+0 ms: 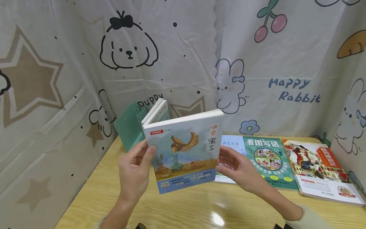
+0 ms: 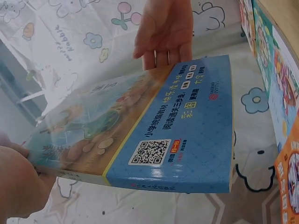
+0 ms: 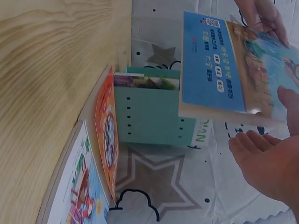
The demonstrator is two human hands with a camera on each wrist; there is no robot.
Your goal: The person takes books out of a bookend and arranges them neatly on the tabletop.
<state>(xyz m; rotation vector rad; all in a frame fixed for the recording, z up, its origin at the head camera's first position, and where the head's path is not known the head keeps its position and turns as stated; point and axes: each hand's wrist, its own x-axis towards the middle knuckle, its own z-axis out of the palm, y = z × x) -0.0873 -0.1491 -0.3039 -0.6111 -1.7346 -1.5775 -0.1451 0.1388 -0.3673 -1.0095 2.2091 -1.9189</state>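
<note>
A picture book (image 1: 186, 152) with a bird on its pale blue cover is held up in front of me, tilted above the table. My left hand (image 1: 135, 168) grips its spine side, thumb on the front cover and fingers behind. At the opposite edge is my right hand (image 1: 238, 168), its fingers extended and partly hidden behind the book. In the right wrist view, the right hand (image 3: 266, 158) has its thumb over the cover and its straight fingers beside the edge. The left wrist view shows the book's blue lower band (image 2: 187, 126) with a QR code.
On the wooden table (image 1: 177, 210), a light blue book (image 1: 231, 143), a green book (image 1: 268, 162) and a red-and-white book (image 1: 323, 171) lie in a row at the right. Behind the held book stands a teal bookend (image 1: 128, 124) with upright books (image 1: 157, 113). Printed curtains (image 1: 186, 47) surround the table.
</note>
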